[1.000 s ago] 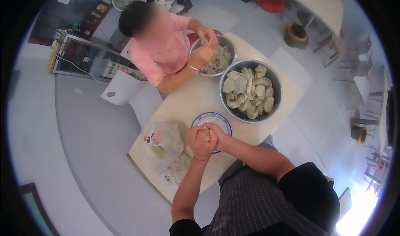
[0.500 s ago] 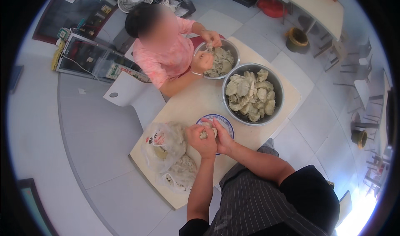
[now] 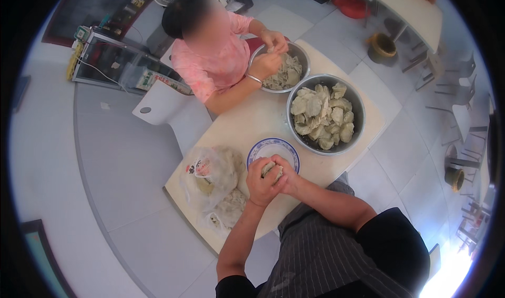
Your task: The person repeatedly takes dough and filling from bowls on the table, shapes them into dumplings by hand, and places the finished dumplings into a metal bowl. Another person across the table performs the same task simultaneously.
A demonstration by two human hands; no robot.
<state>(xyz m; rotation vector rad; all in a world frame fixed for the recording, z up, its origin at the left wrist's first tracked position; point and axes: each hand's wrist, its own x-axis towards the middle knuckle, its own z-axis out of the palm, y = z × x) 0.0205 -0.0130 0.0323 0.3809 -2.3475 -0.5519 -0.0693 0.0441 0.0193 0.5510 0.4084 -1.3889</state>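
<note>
Cream table (image 3: pixel 242 122) under fingers (image 3: pixel 256 176) cupping a lump (image 3: pixel 269 168) — grey tiles (image 3: pixel 402 156) around

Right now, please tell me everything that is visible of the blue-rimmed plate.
The plate is round and white, with a blue patterned band around its rim; it looks hard, perhaps ceramic. It lies flat on the cream table, beside the plastic bags. The left grip and right grip partly hide its near side; whether they touch it, I cannot tell.
</note>
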